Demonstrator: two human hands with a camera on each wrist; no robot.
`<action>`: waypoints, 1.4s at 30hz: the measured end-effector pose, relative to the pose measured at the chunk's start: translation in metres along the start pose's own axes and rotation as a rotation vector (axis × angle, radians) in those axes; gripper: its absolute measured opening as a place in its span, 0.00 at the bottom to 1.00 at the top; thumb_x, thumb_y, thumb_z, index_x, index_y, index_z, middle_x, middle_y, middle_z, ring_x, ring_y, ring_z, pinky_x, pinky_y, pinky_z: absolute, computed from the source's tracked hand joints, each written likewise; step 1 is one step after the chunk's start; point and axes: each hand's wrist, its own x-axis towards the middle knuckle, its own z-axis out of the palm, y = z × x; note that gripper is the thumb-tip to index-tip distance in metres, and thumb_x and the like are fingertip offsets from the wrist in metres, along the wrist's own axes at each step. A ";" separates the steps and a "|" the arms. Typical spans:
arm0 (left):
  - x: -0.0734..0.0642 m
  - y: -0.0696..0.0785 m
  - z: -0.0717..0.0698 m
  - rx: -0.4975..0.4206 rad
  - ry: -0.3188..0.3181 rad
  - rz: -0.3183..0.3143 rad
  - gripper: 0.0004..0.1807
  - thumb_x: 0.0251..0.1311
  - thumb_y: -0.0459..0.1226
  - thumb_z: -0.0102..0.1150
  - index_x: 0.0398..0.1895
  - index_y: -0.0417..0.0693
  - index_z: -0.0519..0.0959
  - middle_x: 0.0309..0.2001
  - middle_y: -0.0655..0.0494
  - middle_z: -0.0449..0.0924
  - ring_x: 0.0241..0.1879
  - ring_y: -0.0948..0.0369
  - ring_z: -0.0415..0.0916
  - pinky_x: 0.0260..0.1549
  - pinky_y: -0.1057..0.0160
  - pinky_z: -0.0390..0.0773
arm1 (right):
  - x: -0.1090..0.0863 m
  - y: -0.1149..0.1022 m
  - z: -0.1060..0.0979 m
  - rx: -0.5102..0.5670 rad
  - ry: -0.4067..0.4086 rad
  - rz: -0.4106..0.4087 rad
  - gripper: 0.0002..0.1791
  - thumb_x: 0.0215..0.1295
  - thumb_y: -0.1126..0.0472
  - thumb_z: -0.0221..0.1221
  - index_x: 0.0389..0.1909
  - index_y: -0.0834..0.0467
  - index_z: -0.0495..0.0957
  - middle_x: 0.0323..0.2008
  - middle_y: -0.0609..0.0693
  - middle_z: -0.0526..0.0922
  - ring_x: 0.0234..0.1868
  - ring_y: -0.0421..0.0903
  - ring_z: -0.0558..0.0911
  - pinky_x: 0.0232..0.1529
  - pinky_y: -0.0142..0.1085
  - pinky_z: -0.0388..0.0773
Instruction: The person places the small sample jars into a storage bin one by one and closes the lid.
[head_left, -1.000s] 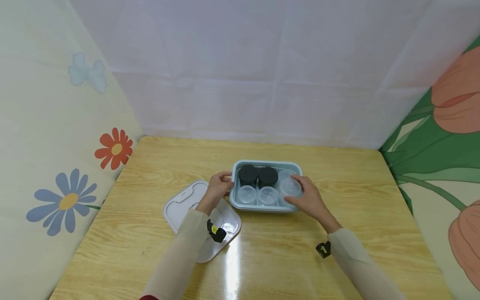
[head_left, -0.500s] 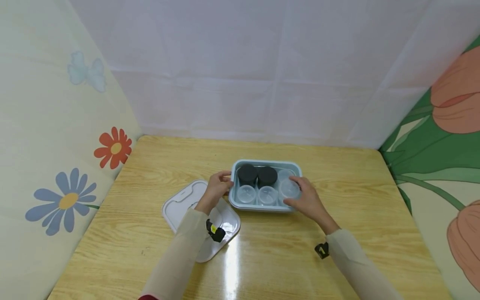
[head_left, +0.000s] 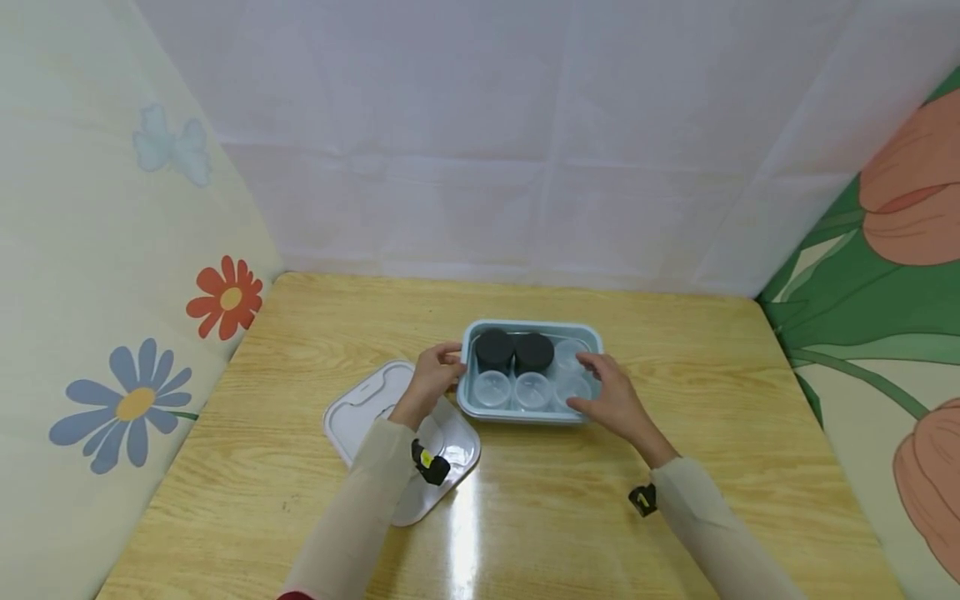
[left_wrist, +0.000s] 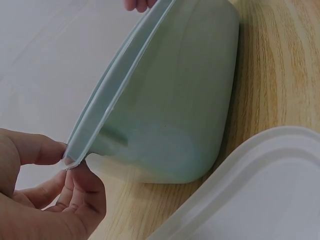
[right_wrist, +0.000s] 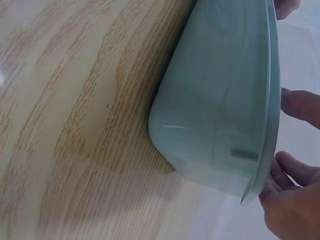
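A light blue plastic box [head_left: 529, 414] stands on the table, holding two black round-topped items, the left one [head_left: 496, 348] beside the right one [head_left: 534, 353], and several clear round cups. My left hand [head_left: 433, 379] pinches the box's left rim between thumb and fingers, seen closely in the left wrist view. Over the right end, my right hand [head_left: 615, 398] has its fingers spread apart around a clear cup [head_left: 572, 388] in the front right corner. That cup sits low, level with the front middle cup [head_left: 532, 391]. In the right wrist view, the box wall hides the cups.
A white lid [head_left: 360, 414] lies on the wooden table [head_left: 555, 517] to the left of the box, partly under my left forearm. A white cloth [head_left: 480, 167] hangs behind the table. Flower-printed cloths flank both sides.
The clear cup in my right hand has gone down into the box's front right corner and left the fingers. My left hand stays on the rim.
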 end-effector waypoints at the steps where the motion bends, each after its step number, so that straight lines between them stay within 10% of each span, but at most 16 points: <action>1: 0.000 0.000 0.000 0.001 0.000 -0.003 0.24 0.57 0.25 0.52 0.60 0.39 0.71 0.39 0.50 0.72 0.28 0.65 0.72 0.23 0.70 0.77 | 0.000 0.000 0.000 0.003 -0.001 0.001 0.36 0.46 0.69 0.70 0.59 0.70 0.68 0.52 0.66 0.73 0.55 0.61 0.74 0.57 0.52 0.72; 23: -0.001 -0.007 -0.007 -0.067 -0.023 0.042 0.21 0.61 0.26 0.54 0.58 0.33 0.72 0.36 0.52 0.75 0.26 0.68 0.74 0.27 0.71 0.79 | 0.001 -0.007 -0.002 0.032 -0.027 0.024 0.35 0.49 0.68 0.69 0.59 0.71 0.67 0.54 0.67 0.72 0.56 0.62 0.73 0.59 0.52 0.72; 42: -0.019 -0.009 -0.057 0.070 0.034 0.036 0.22 0.62 0.31 0.50 0.60 0.34 0.70 0.36 0.56 0.75 0.30 0.66 0.70 0.30 0.70 0.76 | 0.001 -0.024 0.015 0.161 -0.018 -0.015 0.28 0.55 0.69 0.64 0.56 0.71 0.69 0.53 0.67 0.74 0.54 0.61 0.75 0.57 0.52 0.74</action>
